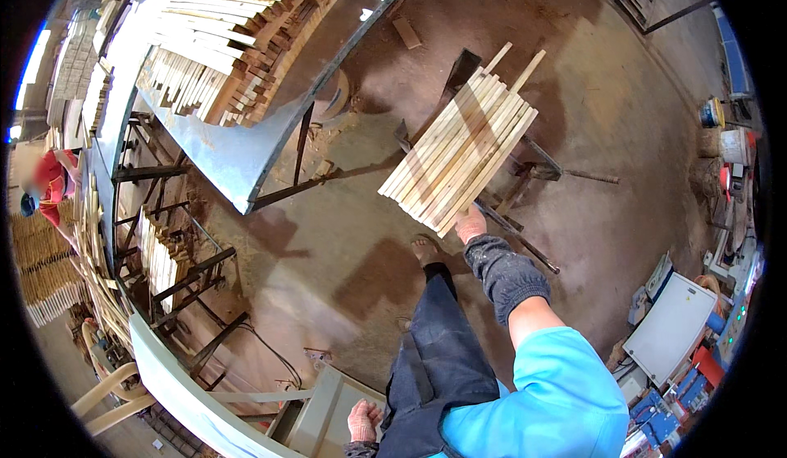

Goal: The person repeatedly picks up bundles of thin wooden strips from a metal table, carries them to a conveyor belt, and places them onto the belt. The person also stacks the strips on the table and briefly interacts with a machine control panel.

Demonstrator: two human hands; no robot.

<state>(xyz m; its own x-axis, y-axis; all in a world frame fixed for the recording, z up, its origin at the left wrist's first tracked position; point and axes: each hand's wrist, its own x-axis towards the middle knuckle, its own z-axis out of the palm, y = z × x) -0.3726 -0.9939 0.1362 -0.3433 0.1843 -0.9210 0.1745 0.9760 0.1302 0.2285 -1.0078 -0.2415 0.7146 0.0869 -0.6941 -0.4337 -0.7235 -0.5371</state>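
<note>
A layer of pale wooden strips (463, 147) lies side by side on a metal stand, with two strips jutting out past the far end. My right hand (470, 224) is at the near right corner of this stack, its fingers curled at the end of a strip and partly hidden. A dark knitted sleeve covers that forearm. Low in the view, beside my dark apron, my left hand (364, 419) hangs with fingers curled in and nothing visible in them. It is well apart from the stack.
A metal-topped table (246, 159) at the upper left bears a large pile of wooden strips (238, 40). More strips (164, 253) stand on a low rack. Another person in red (56, 181) is at the far left. A machine cabinet (668, 327) and buckets (735, 147) line the right.
</note>
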